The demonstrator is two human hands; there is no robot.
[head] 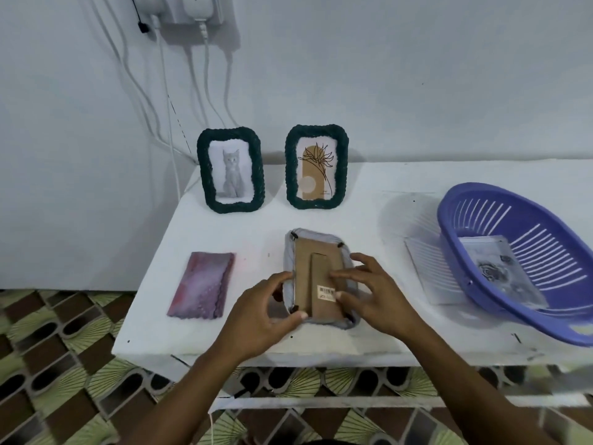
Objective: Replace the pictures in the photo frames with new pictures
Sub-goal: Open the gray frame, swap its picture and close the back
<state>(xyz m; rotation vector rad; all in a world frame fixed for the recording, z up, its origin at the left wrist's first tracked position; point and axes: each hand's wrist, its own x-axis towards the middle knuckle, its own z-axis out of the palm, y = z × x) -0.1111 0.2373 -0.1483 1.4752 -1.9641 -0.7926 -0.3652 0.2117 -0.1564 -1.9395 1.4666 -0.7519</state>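
A grey woven photo frame [316,244] lies face down on the white table [369,200], its brown cardboard back and stand upward. My left hand [260,311] pinches its left edge and near corner. My right hand [373,295] rests on the frame's right side, fingertips on the cardboard by a barcode sticker. Two dark green woven frames stand at the back: one with a cat picture [231,171], one with a plant drawing [317,167]. A picture [502,274] lies in the purple basket [481,200]. A white sheet [431,271] lies partly under the basket.
A folded pink-purple cloth [201,285] lies on the table's left part. White cables [167,130] hang down the wall from a socket above the left rear corner. The table's front edge runs just below my hands, with patterned floor beyond.
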